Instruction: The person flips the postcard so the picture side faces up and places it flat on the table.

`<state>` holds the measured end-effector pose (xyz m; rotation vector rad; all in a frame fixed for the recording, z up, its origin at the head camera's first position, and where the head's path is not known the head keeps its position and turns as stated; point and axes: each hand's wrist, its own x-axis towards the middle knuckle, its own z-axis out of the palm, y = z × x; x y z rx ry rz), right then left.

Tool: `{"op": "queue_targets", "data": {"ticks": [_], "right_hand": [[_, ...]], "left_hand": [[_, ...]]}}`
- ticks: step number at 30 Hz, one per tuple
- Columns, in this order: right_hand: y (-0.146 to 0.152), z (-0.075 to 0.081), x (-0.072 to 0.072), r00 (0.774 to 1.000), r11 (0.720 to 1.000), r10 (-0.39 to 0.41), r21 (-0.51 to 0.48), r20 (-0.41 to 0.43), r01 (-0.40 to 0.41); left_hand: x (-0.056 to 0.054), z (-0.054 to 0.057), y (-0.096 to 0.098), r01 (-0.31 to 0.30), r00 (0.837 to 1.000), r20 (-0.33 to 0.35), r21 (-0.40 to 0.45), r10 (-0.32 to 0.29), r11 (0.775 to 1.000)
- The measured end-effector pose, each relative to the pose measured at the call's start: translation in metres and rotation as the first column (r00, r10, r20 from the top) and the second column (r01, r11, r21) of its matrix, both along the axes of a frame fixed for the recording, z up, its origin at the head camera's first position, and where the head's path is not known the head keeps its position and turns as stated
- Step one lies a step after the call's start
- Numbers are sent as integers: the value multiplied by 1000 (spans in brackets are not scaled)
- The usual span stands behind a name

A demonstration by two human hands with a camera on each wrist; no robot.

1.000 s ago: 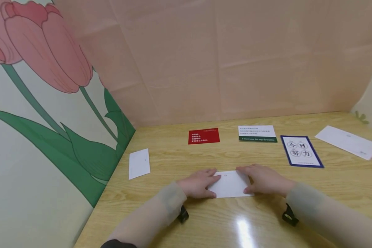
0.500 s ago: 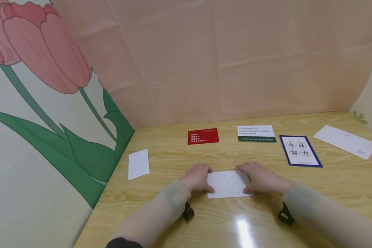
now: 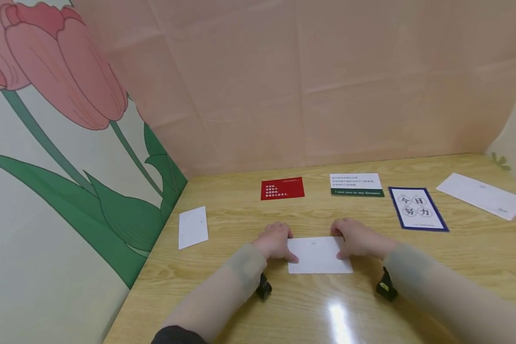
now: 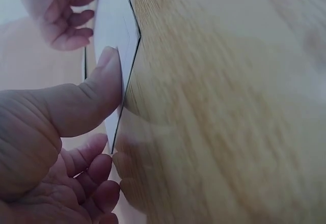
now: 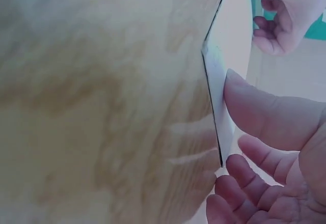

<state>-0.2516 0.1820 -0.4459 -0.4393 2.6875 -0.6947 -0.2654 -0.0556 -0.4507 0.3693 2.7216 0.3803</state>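
white card (image 3: 319, 255) lay on worktop (image 3: 241, 310), a hand at each short end
left hand (image 3: 276, 242) pinched one end, right hand (image 3: 357, 239) the other, thumbs on top, remaining fingers curled at the edges; red card (image 3: 282, 188), green-banded card (image 3: 356, 185) and blue-bordered card (image 3: 418, 209) lay beyond; second white card (image 3: 193, 228) lay to the left, long white card (image 3: 481, 196) to the far right

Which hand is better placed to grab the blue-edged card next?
Right, probably. The right hand is at the right end of the middle card, nearer the blue-edged card; the left hand is at the opposite end. Both hold the middle card, so right must release first.
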Motion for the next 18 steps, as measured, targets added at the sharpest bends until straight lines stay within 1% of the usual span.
{"op": "queue_targets", "data": {"ticks": [5, 10, 13, 18], "right_hand": [[0, 1, 0, 1000, 1000, -5, 16, 11, 5], [1, 2, 1, 1000, 1000, -13, 21, 21, 13], [2, 2, 2, 1000, 1000, -15, 20, 24, 14], [1, 1, 3, 998, 999, -43, 1, 38, 43]], "left_hand": [[0, 0, 1, 15, 1000, 1, -6, -15, 1000], [2, 2, 3, 32, 999, 10, 12, -32, 999], [2, 2, 4, 30, 999, 13, 16, -30, 999], [2, 1, 3, 33, 999, 9, 21, -33, 999]]}}
